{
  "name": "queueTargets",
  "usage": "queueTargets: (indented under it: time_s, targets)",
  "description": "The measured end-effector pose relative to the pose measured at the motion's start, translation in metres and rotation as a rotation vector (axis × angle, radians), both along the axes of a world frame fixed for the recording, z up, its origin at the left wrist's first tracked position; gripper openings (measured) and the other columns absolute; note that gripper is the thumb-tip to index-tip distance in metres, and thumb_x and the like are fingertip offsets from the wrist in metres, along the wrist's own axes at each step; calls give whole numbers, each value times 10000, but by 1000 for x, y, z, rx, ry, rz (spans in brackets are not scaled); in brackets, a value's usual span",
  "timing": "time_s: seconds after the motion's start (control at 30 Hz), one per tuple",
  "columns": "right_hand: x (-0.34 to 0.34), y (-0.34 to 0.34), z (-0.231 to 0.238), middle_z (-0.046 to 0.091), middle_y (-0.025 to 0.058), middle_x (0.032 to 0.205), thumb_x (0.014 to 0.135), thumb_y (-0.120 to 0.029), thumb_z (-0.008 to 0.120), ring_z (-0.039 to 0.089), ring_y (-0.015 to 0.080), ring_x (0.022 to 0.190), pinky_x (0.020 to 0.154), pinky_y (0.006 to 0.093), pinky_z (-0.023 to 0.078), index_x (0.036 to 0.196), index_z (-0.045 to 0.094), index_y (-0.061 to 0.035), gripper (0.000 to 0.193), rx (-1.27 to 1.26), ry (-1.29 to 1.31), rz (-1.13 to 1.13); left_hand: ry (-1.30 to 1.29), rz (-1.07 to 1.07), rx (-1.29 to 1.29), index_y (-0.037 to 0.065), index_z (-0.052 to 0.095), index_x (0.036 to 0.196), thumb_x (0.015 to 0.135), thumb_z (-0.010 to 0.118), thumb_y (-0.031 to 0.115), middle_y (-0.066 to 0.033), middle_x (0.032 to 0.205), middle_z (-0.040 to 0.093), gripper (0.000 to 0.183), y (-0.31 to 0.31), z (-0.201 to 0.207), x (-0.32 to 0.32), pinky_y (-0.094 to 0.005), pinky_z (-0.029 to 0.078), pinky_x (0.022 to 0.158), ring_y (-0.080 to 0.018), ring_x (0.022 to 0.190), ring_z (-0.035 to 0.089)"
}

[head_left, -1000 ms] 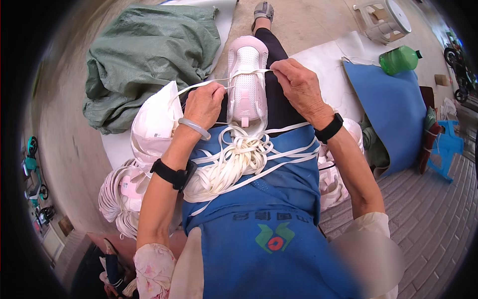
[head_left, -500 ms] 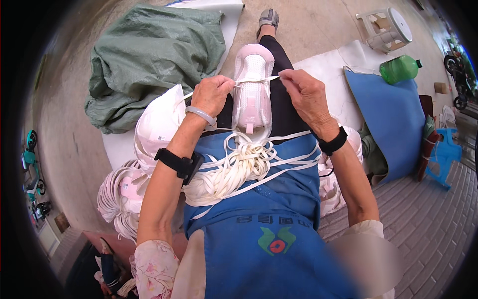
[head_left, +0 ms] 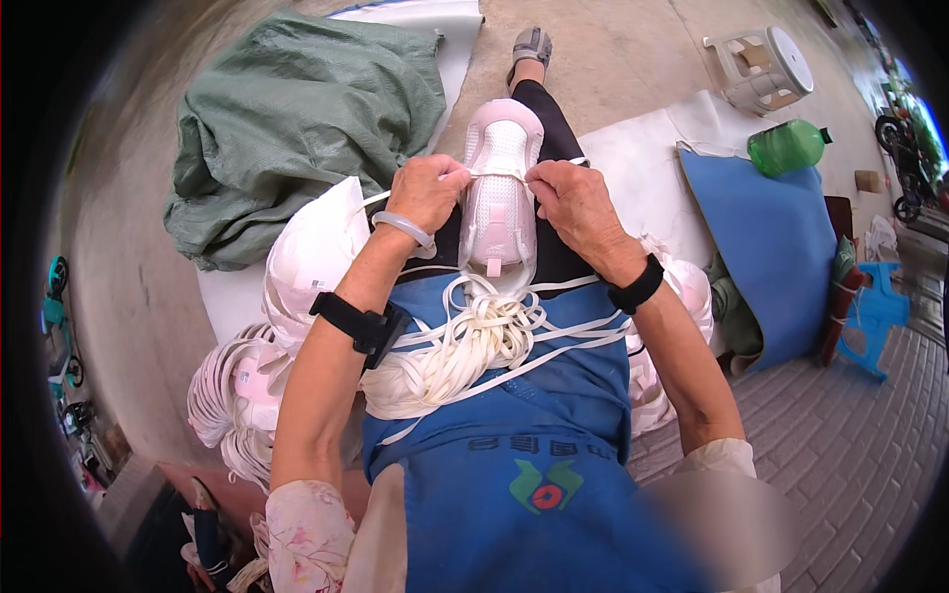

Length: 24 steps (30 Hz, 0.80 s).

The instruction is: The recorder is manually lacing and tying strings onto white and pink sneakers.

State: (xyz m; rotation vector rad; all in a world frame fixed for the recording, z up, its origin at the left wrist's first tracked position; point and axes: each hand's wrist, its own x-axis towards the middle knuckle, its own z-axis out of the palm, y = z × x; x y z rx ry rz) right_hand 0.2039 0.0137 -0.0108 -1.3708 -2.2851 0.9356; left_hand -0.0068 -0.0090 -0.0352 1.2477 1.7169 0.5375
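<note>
A pink and white shoe upper rests toe outward on my lap, over dark trousers. Across its front part runs a flat white shoelace. My left hand pinches the lace at the upper's left edge. At the right edge, my right hand is closed, thumb and fingers pinched on the lace's other side. The fingertips largely hide the lace ends. Nearer my body, a tangled bundle of white shoelaces lies on the blue apron, with loose strands trailing to both sides.
Stacked pink and white uppers sit at my left, more uppers at my right. Beyond are a green woven sheet, a blue mat, a green plastic bottle, a white stool and a blue plastic stool.
My right hand has moved left and slightly nearer, right up to the upper's edge. The lace end stretched toward it before is now hidden at the fingers. My left hand stays at the left edge.
</note>
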Motion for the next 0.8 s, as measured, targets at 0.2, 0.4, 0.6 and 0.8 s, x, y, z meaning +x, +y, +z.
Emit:
queueTargets:
  time_s: [0.2,0.4,0.6,0.8]
  targets:
    - [5,1,-12,645,158,766,870,-33,555,642,257,633,601,329,505,995,598,17,142,-2,134,-14,157,-168,156,-14,686,904,853,644,197,-62,775,676,221,11,2,2,-230,513,631,-104,657,621]
    - [0,-2,-4,636,170,735,861,-47,578,642,308,662,611,374,502,1017,554,-10,162,154,33,-36,-289,223,-60,16,701,875,802,632,269,-186,766,669,272,2,-7,1,-376,507,719,-320,699,657]
    - [2,0,3,607,239,781,865,-74,553,611,402,740,636,466,481,895,573,11,93,85,-47,6,225,-48,344,-25,677,833,848,633,167,-53,635,646,197,-5,-5,11,-242,513,577,-97,582,622]
    - [7,1,-4,621,201,793,880,-45,544,631,319,709,648,355,507,934,597,23,102,39,89,-6,-101,122,104,-25,657,907,878,600,189,-86,679,659,223,-8,3,10,-252,518,577,-122,599,638]
